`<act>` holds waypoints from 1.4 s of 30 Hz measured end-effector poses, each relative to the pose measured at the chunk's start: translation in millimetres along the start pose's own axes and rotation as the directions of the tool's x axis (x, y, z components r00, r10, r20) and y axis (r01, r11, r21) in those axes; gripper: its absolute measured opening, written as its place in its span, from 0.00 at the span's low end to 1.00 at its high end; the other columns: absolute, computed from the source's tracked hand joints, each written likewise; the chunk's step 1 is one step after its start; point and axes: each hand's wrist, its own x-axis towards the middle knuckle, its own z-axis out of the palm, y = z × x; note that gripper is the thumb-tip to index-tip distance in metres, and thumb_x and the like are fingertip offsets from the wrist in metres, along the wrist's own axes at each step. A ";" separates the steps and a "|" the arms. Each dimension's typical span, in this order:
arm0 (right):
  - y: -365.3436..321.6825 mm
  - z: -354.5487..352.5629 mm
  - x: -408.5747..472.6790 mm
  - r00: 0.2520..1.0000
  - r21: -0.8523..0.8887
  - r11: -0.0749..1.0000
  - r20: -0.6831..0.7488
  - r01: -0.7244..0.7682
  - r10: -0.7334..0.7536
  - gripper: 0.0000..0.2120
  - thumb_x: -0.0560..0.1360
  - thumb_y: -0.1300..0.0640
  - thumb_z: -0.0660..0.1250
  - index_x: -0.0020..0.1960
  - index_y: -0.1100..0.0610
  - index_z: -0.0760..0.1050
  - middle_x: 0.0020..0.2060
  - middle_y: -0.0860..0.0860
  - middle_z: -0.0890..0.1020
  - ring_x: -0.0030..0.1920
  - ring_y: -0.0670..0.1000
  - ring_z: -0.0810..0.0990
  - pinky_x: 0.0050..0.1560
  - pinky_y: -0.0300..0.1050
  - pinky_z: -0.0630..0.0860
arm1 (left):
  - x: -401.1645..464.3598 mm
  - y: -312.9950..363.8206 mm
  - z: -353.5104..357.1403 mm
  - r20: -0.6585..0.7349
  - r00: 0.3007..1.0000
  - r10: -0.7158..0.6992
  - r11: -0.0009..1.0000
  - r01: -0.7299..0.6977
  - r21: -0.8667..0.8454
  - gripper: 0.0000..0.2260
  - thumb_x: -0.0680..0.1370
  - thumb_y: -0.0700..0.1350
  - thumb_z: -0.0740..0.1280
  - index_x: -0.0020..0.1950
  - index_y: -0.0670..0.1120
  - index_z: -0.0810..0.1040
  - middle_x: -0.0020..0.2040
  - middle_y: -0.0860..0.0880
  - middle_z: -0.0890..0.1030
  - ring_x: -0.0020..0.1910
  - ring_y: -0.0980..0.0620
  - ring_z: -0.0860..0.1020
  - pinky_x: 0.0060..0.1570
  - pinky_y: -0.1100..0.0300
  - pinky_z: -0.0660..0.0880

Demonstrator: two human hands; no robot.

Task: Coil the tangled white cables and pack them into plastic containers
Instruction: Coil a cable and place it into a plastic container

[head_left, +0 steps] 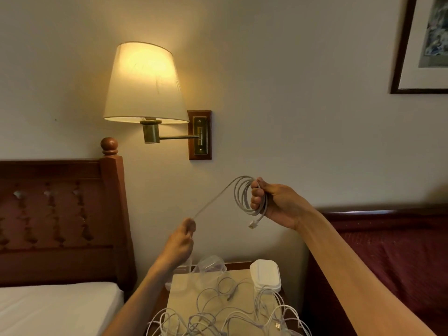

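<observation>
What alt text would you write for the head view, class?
The right hand grips a coiled white cable while the left hand pinches its free end, above a nightstand strewn with tangled cables.

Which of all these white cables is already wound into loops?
The cable gripped by the right hand, its tail pinched by the left hand. The others lie tangled on the nightstand.

Nightstand [242, 266] bears tangled cables [218, 316], containers [265, 275]
</observation>
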 end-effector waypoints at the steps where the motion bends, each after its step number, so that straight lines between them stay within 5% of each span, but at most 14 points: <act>1: -0.3 0.4 0.3 1.000 -0.019 1.000 -0.010 0.020 -0.020 0.15 0.84 0.54 0.52 0.43 0.58 0.71 0.29 0.49 0.73 0.29 0.47 0.73 0.35 0.40 0.74 | -2.9 5.6 -5.3 0.073 0.997 0.006 0.975 -0.022 0.220 0.06 0.82 0.44 0.58 0.51 0.55 0.71 0.49 0.48 0.80 0.46 0.48 0.79 0.50 0.50 0.77; 3: 1.9 4.0 0.8 0.995 -0.140 0.987 -0.047 0.078 -0.086 0.15 0.84 0.54 0.54 0.43 0.58 0.72 0.30 0.50 0.75 0.31 0.48 0.75 0.36 0.41 0.76 | -20.5 33.7 -12.8 0.308 0.951 0.013 0.810 -0.190 0.555 0.09 0.82 0.52 0.57 0.56 0.57 0.77 0.53 0.51 0.81 0.51 0.50 0.79 0.56 0.51 0.76; 5: 6.3 11.4 0.6 0.980 -0.337 0.930 -0.080 0.144 -0.180 0.15 0.84 0.54 0.55 0.43 0.60 0.74 0.32 0.52 0.78 0.31 0.49 0.77 0.35 0.41 0.77 | -40.9 73.8 -17.7 0.518 0.846 0.126 0.725 -0.436 0.534 0.14 0.83 0.55 0.56 0.59 0.54 0.79 0.52 0.53 0.82 0.45 0.56 0.78 0.51 0.57 0.75; 7: 12.0 18.9 -0.5 0.964 -0.508 0.844 -0.092 0.171 -0.250 0.15 0.83 0.55 0.57 0.44 0.61 0.75 0.33 0.54 0.80 0.31 0.49 0.79 0.36 0.42 0.78 | -59.6 112.9 -29.1 0.578 0.763 0.291 0.690 -0.586 0.425 0.14 0.83 0.56 0.56 0.49 0.54 0.80 0.40 0.57 0.80 0.34 0.58 0.74 0.43 0.58 0.73; 9: 18.0 23.5 -3.5 0.966 -0.623 0.764 -0.053 0.166 -0.253 0.15 0.83 0.54 0.57 0.44 0.61 0.76 0.32 0.54 0.81 0.31 0.48 0.80 0.37 0.40 0.78 | -62.5 131.9 -45.5 0.487 0.745 0.455 0.651 -0.652 0.389 0.13 0.82 0.56 0.57 0.41 0.57 0.76 0.32 0.59 0.75 0.29 0.59 0.73 0.38 0.63 0.72; 13: 29.9 24.3 -10.4 0.967 -0.779 0.602 0.021 0.176 -0.255 0.16 0.82 0.53 0.57 0.46 0.61 0.77 0.32 0.51 0.80 0.29 0.42 0.79 0.34 0.31 0.75 | -47.9 135.3 -68.4 0.250 0.700 0.668 0.610 -0.709 0.355 0.14 0.80 0.59 0.55 0.45 0.55 0.76 0.34 0.61 0.75 0.31 0.60 0.75 0.34 0.68 0.69; 17: 31.8 23.9 -13.4 0.961 -0.808 0.542 0.099 0.230 -0.260 0.15 0.82 0.54 0.57 0.43 0.58 0.76 0.28 0.50 0.77 0.27 0.45 0.76 0.33 0.36 0.74 | -33.5 122.7 -75.2 0.231 0.670 0.706 0.596 -0.737 0.319 0.14 0.81 0.55 0.55 0.51 0.50 0.77 0.44 0.55 0.78 0.42 0.58 0.76 0.43 0.58 0.75; 23: 35.6 28.6 -10.2 0.952 -0.849 0.492 0.040 0.193 -0.304 0.19 0.83 0.54 0.55 0.38 0.55 0.77 0.27 0.45 0.74 0.26 0.40 0.70 0.33 0.32 0.67 | -21.5 104.5 -71.9 0.094 0.468 0.879 0.311 -0.710 0.631 0.07 0.75 0.39 0.71 0.51 0.49 0.81 0.52 0.50 0.80 0.52 0.52 0.76 0.49 0.58 0.75; 28: 29.0 42.3 -10.1 0.957 -0.797 0.567 0.048 0.208 -0.285 0.23 0.83 0.59 0.55 0.30 0.55 0.73 0.20 0.43 0.71 0.22 0.41 0.66 0.28 0.32 0.64 | -23.5 90.6 -53.2 -0.092 0.421 0.902 0.401 -0.741 0.538 0.09 0.75 0.34 0.69 0.54 0.43 0.81 0.52 0.45 0.78 0.49 0.50 0.78 0.44 0.58 0.80; 32: 26.5 43.6 -9.6 0.990 -0.681 0.720 0.058 0.135 -0.131 0.23 0.83 0.59 0.51 0.31 0.56 0.71 0.21 0.46 0.66 0.23 0.44 0.61 0.26 0.36 0.61 | -24.3 92.8 -42.5 -0.217 0.472 0.854 0.519 -0.766 0.378 0.09 0.77 0.37 0.66 0.55 0.41 0.82 0.48 0.46 0.82 0.44 0.54 0.80 0.45 0.64 0.78; 36: 29.8 43.5 -4.9 0.979 -0.671 0.730 -0.032 0.128 -0.201 0.23 0.84 0.55 0.51 0.33 0.57 0.71 0.23 0.47 0.68 0.24 0.45 0.63 0.27 0.36 0.64 | -29.5 105.8 -32.7 -0.340 0.770 0.540 0.803 -0.593 -0.067 0.09 0.75 0.36 0.70 0.51 0.48 0.85 0.45 0.56 0.85 0.45 0.60 0.82 0.48 0.67 0.78; 39: 33.3 43.2 -2.2 0.941 -0.745 0.651 -0.096 0.149 -0.325 0.23 0.83 0.54 0.54 0.31 0.56 0.71 0.25 0.49 0.70 0.24 0.44 0.67 0.29 0.37 0.67 | -32.9 110.9 -30.9 -0.145 0.957 0.251 0.848 -0.289 -0.443 0.08 0.77 0.36 0.68 0.51 0.45 0.85 0.44 0.49 0.86 0.46 0.52 0.84 0.49 0.60 0.80; 42: 34.8 41.3 -2.3 0.907 -0.762 0.627 -0.135 0.161 -0.398 0.22 0.83 0.56 0.55 0.31 0.55 0.71 0.26 0.50 0.72 0.27 0.45 0.69 0.34 0.39 0.68 | -38.7 118.0 -35.2 0.168 0.984 0.061 0.735 0.070 -0.674 0.08 0.79 0.38 0.65 0.52 0.40 0.84 0.44 0.43 0.85 0.50 0.43 0.83 0.53 0.51 0.79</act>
